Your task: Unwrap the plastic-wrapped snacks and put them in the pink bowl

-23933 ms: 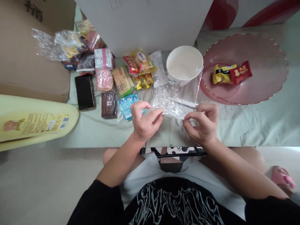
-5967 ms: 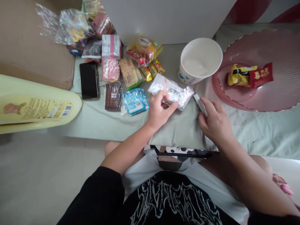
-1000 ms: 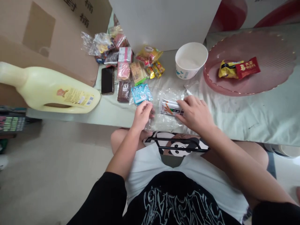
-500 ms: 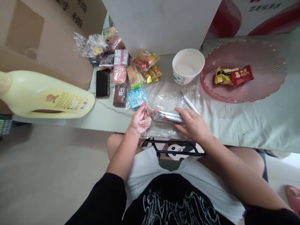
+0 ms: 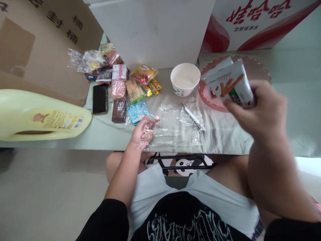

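Premises appear domestic, most likely a room in a home; which room cannot be determined. Evidence: a cloth-covered bench [image 5: 223, 134] bearing a pink scalloped bowl [image 5: 209, 102], a white paper tub [image 5: 183, 91], wrapped snacks [image 5: 134, 91], a smartphone [image 5: 100, 99] and a pale yellow handled bottle [image 5: 60, 113]. A brown cardboard carton [image 5: 50, 50] and a printed drinking-water carton [image 5: 245, 31] stand along its far side.

the clear bag [image 5: 173, 129] is glossy, crinkled plastic.
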Demonstrator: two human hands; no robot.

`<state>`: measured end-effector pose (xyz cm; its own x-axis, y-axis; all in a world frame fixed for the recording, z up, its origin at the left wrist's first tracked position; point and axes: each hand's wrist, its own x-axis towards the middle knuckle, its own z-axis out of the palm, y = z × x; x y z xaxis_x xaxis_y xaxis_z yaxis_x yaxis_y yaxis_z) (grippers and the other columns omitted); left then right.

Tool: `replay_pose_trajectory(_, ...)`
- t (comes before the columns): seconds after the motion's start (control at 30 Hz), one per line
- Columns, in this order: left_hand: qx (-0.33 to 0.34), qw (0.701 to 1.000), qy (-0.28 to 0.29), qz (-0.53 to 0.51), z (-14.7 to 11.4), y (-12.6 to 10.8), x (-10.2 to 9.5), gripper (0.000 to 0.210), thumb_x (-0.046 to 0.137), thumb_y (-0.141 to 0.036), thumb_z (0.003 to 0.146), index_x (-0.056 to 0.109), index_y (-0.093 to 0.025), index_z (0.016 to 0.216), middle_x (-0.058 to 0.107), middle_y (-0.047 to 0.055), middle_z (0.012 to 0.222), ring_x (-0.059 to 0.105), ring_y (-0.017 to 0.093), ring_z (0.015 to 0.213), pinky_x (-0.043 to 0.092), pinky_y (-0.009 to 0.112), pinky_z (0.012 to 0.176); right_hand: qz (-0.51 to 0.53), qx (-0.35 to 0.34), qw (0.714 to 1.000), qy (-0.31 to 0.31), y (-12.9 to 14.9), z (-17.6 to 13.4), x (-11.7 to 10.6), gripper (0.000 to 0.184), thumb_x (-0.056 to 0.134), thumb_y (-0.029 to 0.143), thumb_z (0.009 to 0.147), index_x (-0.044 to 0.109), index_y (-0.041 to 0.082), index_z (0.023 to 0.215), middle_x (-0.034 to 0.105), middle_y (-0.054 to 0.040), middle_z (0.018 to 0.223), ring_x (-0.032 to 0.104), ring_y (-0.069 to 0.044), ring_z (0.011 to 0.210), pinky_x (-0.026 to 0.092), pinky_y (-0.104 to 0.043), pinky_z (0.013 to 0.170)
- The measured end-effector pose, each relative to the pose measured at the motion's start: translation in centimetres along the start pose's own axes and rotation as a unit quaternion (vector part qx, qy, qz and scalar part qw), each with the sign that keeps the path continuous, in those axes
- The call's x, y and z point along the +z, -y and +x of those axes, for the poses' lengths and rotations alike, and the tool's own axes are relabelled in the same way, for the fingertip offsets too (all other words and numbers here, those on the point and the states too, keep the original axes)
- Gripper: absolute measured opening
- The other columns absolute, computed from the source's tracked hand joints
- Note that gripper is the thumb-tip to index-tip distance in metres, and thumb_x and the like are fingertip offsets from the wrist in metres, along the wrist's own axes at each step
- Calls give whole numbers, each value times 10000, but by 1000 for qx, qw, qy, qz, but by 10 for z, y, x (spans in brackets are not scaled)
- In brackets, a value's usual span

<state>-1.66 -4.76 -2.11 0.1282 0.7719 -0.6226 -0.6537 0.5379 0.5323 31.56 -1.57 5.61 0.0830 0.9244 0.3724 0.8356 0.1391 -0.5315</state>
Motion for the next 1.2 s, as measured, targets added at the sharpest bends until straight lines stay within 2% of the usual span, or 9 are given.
replay_pose_trajectory(0.23, 12, 1000, 5, 4, -1, 1, 4, 280, 474, -249, 1027, 522, -178, 761, 821, 35, 981, 308, -27, 236, 182, 80, 247, -183, 69, 955, 222, -41, 77, 11, 293, 786, 499, 798, 694, 316, 1008, 703, -81, 862, 596, -280, 753, 453, -444, 653)
replay_pose_trajectory(0.3, 9, 1000, 12, 4, -2, 1, 4, 270, 494, -249, 1019, 525, -178, 761, 822, 36, 984, 309, -28, 239, 185, 79, 248, -185, 61, 955, 224, -44, 76, 13, 311, 798, 455, 777, 717, 279, 1020, 745, -111, 928, 620, -295, 784, 466, -462, 673)
replay_pose_trajectory(0.47, 1, 1000, -4, -10, -4, 1, 6, 326, 423, -222, 1037, 536, -163, 737, 826, 59, 954, 305, -29, 233, 181, 81, 244, -21, -113, 989, 89, -28, 17, -1, 238, 572, 391, 968, 692, 292, 1148, 758, -143, 1153, 698, -318, 1057, 533, -507, 910)
replay_pose_trajectory(0.57, -16, 1000, -16, -21, -5, 0, 7, 383, 381, -251, 1061, 539, -156, 725, 824, 62, 937, 295, -29, 231, 185, 86, 240, 110, -275, 924, 243, -23, -38, 6, 393, 689, 481, 910, 653, 265, 1236, 766, -100, 1152, 709, -315, 1116, 552, -525, 983)
replay_pose_trajectory(0.63, -25, 999, -17, -25, -4, -1, 6, 386, 383, -264, 1063, 537, -158, 726, 819, 48, 921, 290, -32, 235, 182, 86, 241, 80, -291, 903, 306, -25, -68, 22, 500, 692, 455, 914, 604, 238, 1355, 702, -135, 1333, 630, -343, 1298, 493, -574, 1092)
replay_pose_trajectory(0.73, -22, 999, -17, -18, -3, -1, 3, 345, 427, -253, 1046, 531, -164, 729, 805, 22, 873, 270, -34, 248, 168, 86, 248, 18, -293, 915, 277, -29, -92, 51, 478, 643, 361, 946, 591, 212, 1397, 612, -178, 1471, 547, -410, 1393, 459, -648, 1097)
replay_pose_trajectory(0.87, -10, 1000, -23, -1, -7, -1, 3, 284, 523, -265, 1005, 522, -170, 737, 796, 8, 888, 246, -43, 276, 164, 88, 265, -4, -326, 922, 209, -28, -95, 74, 153, 585, 235, 985, 724, 213, 1046, 706, -137, 1334, 613, -380, 1321, 481, -590, 1082)
replay_pose_trajectory(1.07, 45, 993, -97, 53, -19, -3, 1, 165, 598, -247, 907, 533, -169, 777, 767, 13, 950, 262, -50, 318, 153, 96, 290, 71, -343, 921, 173, -20, -100, 72, 88, 597, 200, 960, 684, 205, 942, 760, -117, 1198, 672, -323, 1252, 463, -520, 1103)
replay_pose_trajectory(1.2, 152, 948, -182, 212, -41, -1, -23, 207, 702, -307, 814, 619, -193, 966, 719, 33, 1106, 393, -27, 409, 228, 127, 335, 144, -321, 917, 186, -18, -106, 68, 94, 586, 161, 937, 650, 216, 979, 789, -50, 967, 755, -244, 1063, 456, -468, 1112)
